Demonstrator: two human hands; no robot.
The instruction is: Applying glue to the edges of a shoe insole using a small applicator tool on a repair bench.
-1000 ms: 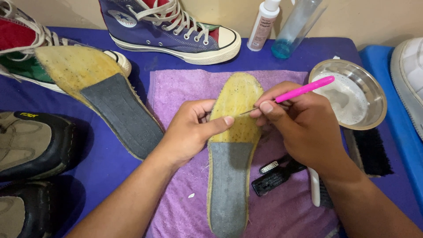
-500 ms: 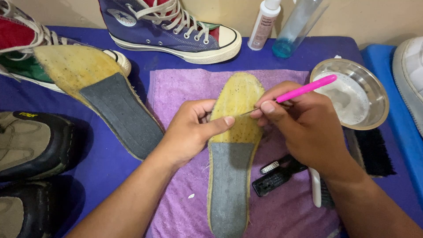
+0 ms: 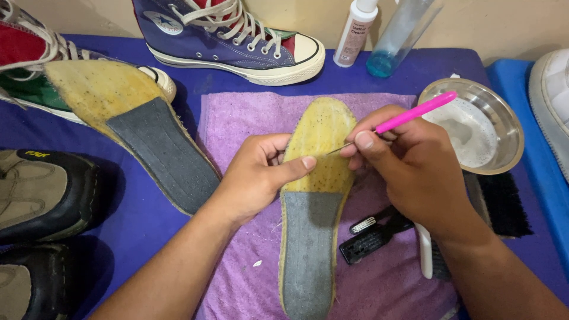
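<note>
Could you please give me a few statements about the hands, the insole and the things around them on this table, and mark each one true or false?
1. The right hand holds a pink-handled pick with its metal tip on the insole. True.
2. The left hand rests flat on the purple towel, clear of the insole. False: its thumb presses on the insole's yellow part.
3. The metal bowl holds foamy white liquid. True.
4. The insole being worked on lies on the bare blue cloth. False: it lies on the purple towel.
5. A second insole lies to the left, off the towel. True.
</note>
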